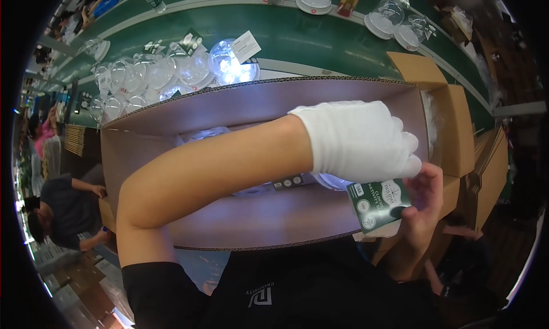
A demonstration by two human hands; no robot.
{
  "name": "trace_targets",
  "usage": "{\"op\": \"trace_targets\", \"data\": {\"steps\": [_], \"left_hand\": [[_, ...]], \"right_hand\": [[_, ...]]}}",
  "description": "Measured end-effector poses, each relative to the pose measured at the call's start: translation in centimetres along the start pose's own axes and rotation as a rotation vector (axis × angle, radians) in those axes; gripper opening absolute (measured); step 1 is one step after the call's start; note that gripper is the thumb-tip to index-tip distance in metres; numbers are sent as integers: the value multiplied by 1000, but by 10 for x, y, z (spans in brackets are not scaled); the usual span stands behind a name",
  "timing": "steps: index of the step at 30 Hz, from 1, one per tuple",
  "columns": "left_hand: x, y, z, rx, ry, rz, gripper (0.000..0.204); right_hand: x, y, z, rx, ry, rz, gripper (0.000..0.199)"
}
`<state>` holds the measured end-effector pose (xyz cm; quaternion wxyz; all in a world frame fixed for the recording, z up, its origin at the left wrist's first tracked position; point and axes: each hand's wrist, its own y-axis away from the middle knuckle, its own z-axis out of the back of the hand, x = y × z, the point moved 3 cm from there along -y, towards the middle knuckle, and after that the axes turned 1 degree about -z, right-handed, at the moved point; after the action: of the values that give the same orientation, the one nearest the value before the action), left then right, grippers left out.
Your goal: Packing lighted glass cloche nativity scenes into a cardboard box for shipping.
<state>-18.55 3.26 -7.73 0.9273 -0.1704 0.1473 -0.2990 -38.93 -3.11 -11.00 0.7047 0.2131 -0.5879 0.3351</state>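
Cardboard box [240, 109] fills the middle of the frame, open at the top, its brown walls running from the left edge across to the right. The left hand [360, 140], in a white glove, reaches across the box from lower left to the right of centre, its fingers curled downward over the box's right end; whether they grip anything under the glove cannot be told. Just below and to the right of it, the bare right hand [423, 200] pinches a small green card [380, 203] with white round marks, thumb and fingers closed on the card's right edge. The card sits at the near rim of the box, touching or almost touching the gloved fingertips above it. Clear plastic [200, 136] shows inside the box beyond the forearm.

Behind the box, in the upper left of the frame, a heap of clear plastic domes [171, 74] lies on the green bench [320, 40]. More domes on white bases [394, 20] stand along the upper right. At the left edge, another person [63, 206] in a dark shirt bends over.
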Motion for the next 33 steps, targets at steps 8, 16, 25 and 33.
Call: {"op": "trace_targets", "data": {"steps": [8,16,25,33], "left_hand": [[1,4,-13,-1,24,3,11],[1,9,-18,12,-8,-18,11],[10,35,-17,-29,-112,-138,16],[4,72,-43,-23,-115,-14,14]], "right_hand": [[4,-1,5,80,99,-122,38],[0,-7,4,-25,203,-10,20],[10,-17,1,12,203,7,30],[60,-73,-28,421,700,180,25]]}}
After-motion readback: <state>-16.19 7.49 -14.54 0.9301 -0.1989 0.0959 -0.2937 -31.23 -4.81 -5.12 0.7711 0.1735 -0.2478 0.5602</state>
